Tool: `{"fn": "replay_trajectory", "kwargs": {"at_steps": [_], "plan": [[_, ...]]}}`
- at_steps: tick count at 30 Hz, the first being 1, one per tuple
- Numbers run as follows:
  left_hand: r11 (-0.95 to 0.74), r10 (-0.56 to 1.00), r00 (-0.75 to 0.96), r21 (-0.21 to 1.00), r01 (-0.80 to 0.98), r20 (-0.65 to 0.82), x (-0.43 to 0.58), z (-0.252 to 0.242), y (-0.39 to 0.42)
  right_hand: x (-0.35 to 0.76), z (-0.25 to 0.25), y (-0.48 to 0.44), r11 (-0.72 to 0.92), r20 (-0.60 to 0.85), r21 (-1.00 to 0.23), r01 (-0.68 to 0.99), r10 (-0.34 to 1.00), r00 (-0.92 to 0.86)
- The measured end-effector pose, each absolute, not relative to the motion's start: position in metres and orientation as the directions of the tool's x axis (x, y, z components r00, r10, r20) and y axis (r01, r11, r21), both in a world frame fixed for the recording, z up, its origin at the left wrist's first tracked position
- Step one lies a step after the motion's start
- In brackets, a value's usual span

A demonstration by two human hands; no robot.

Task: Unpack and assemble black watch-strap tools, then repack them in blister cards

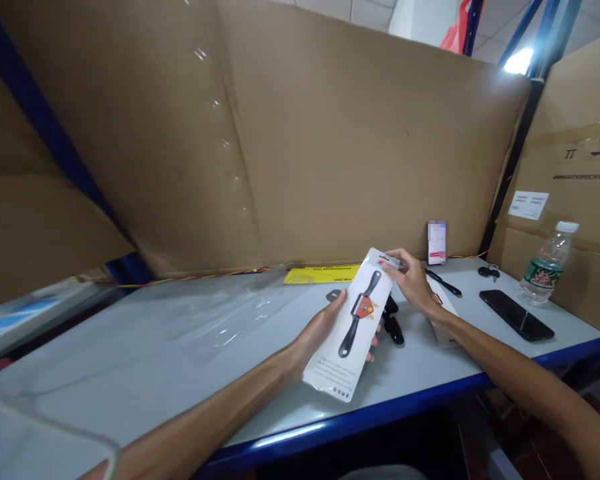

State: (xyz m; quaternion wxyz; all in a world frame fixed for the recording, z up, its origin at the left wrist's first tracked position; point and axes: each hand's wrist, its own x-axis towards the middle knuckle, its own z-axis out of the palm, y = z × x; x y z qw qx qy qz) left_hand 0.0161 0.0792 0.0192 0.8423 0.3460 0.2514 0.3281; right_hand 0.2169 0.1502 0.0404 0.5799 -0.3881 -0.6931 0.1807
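Note:
A white spokeshave box (363,333), printed with a black two-handled spokeshave, is held tilted above the table's front part. My left hand (321,327) is closed around its middle, thumb on the near side and fingertips showing past the right edge. At the box's upper end, my right hand (411,277) grips the top by the hang-hole flap. Behind the box lies a black tool (394,328), partly covered, its kind unclear. A second white box (446,323) rests on the table under my right wrist.
On the grey table (180,393) lie a clear plastic bag (235,320), a yellow label (320,274), a slim black-handled item (445,284), keys (489,271) and a black phone (516,315). A lit phone (437,242) leans upright at the back. A water bottle (543,270) stands right. Cardboard (360,147) walls the back.

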Motion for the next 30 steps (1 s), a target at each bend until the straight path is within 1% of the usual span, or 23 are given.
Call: {"fn": "replay_trajectory", "kwargs": {"at_steps": [5, 8, 13, 15, 17, 18, 19, 22, 24, 26, 30], "plan": [[0.549, 0.729, 0.65, 0.749, -0.372, -0.212, 0.016, 0.019, 0.079, 0.217, 0.039, 0.157, 0.617, 0.627, -0.765, 0.185, 0.779, -0.004], [0.548, 0.73, 0.65, 0.751, -0.369, -0.213, 0.016, 0.019, 0.079, 0.218, 0.039, 0.161, 0.576, 0.579, -0.812, 0.099, 0.815, 0.009], [0.542, 0.72, 0.671, 0.749, -0.38, -0.181, 0.014, 0.022, 0.082, 0.219, 0.042, 0.165, 0.465, 0.464, -0.884, 0.04, 0.885, -0.042], [0.501, 0.751, 0.647, 0.754, -0.424, -0.135, 0.011, 0.021, 0.086, 0.218, 0.042, 0.163, 0.454, 0.453, -0.891, 0.017, 0.891, -0.009], [0.443, 0.793, 0.603, 0.763, -0.471, -0.088, 0.007, 0.018, 0.093, 0.214, 0.041, 0.157, 0.471, 0.472, -0.881, 0.056, 0.881, 0.021], [0.416, 0.812, 0.58, 0.767, -0.489, -0.071, 0.004, 0.015, 0.098, 0.212, 0.04, 0.153, 0.471, 0.472, -0.877, 0.095, 0.881, -0.01], [0.398, 0.825, 0.561, 0.77, -0.499, -0.062, 0.001, 0.012, 0.102, 0.208, 0.039, 0.148, 0.457, 0.451, -0.879, 0.137, 0.889, -0.078], [0.378, 0.847, 0.529, 0.768, -0.517, -0.061, -0.007, 0.001, 0.116, 0.195, 0.035, 0.133, 0.371, 0.276, -0.901, 0.225, 0.89, -0.362], [0.375, 0.844, 0.534, 0.77, -0.516, -0.052, -0.009, -0.002, 0.121, 0.187, 0.034, 0.126, 0.308, 0.176, -0.926, 0.22, 0.865, -0.47], [0.381, 0.835, 0.546, 0.778, -0.499, -0.058, -0.006, -0.002, 0.12, 0.183, 0.034, 0.122, 0.25, 0.127, -0.951, 0.183, 0.854, -0.505], [0.398, 0.844, 0.519, 0.805, -0.439, -0.134, 0.005, 0.011, 0.104, 0.184, 0.039, 0.122, 0.11, 0.029, -0.985, 0.134, 0.868, -0.496]]}}
